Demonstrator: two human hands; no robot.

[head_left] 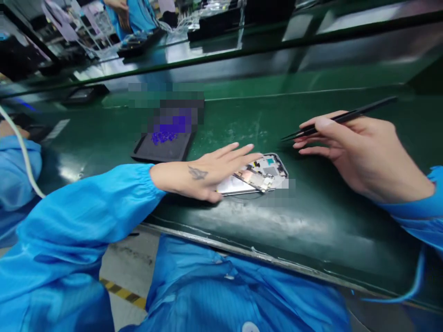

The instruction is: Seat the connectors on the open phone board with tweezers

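Note:
An opened smartphone (277,168) lies on the green bench top, its circuit board and other inner parts bare. Across its left part rests my left hand (207,173), back up, with the fingers stretched out and the thumb at the near edge. The hand hides that end of the phone. To the right of the phone, my right hand (353,145) pinches black tweezers (360,110) between thumb and fingers. Their tips point left, above the bench and apart from the phone.
A black tray (159,150) with small purple-blue pieces (164,137) stands behind my left forearm. A white cable (24,157) hangs at the left, by another person's blue sleeve (17,161). The bench's front edge (256,252) runs before my lap.

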